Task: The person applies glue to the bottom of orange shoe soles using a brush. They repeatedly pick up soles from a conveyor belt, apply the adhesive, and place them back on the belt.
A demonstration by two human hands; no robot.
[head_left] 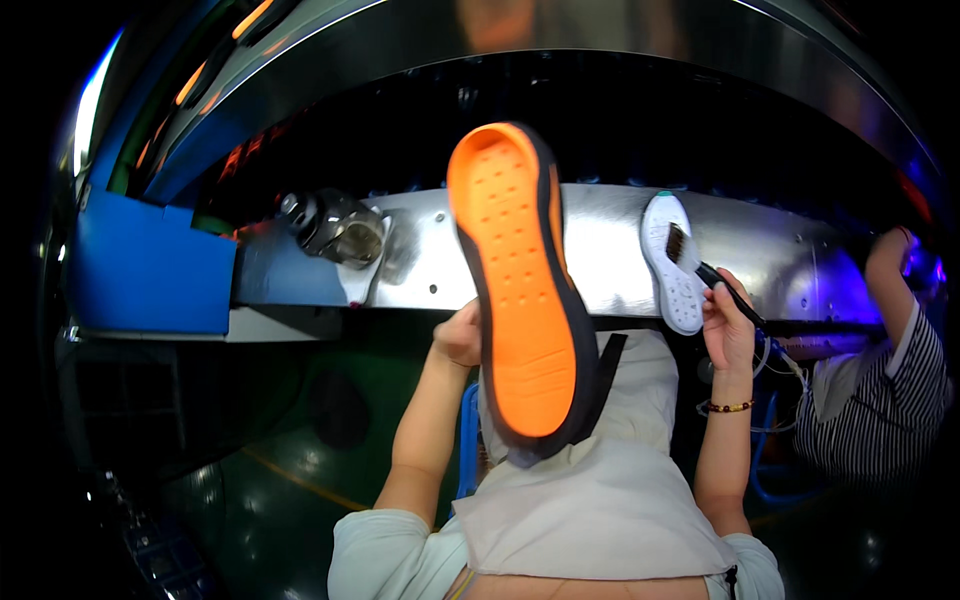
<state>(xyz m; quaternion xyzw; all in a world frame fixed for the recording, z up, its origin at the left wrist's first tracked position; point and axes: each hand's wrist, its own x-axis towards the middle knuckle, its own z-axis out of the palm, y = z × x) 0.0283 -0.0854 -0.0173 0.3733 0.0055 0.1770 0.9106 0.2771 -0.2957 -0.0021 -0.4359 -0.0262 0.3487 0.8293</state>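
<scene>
My left hand (461, 335) is closed on the edge of a large orange shoe sole (522, 290) with black sidewalls. The sole is raised close to the view, its orange face with small dimples turned toward me, and it hides some of my fingers. In my right hand (730, 325) is a brush (722, 283) with a black handle. Its brown bristles lie over a white sole (680, 300), which rests at the front edge of the metal bench (605, 240). Whether the bristles press on the white sole, I cannot tell.
A dark see-through bottle (350, 235) is on the bench to the left, beside something white (362, 285). A blue box-shaped part (155, 265) stands farther left. At the right, another person in a striped top (900, 400) reaches toward the bench. A metal hood (600, 30) arches across the far side.
</scene>
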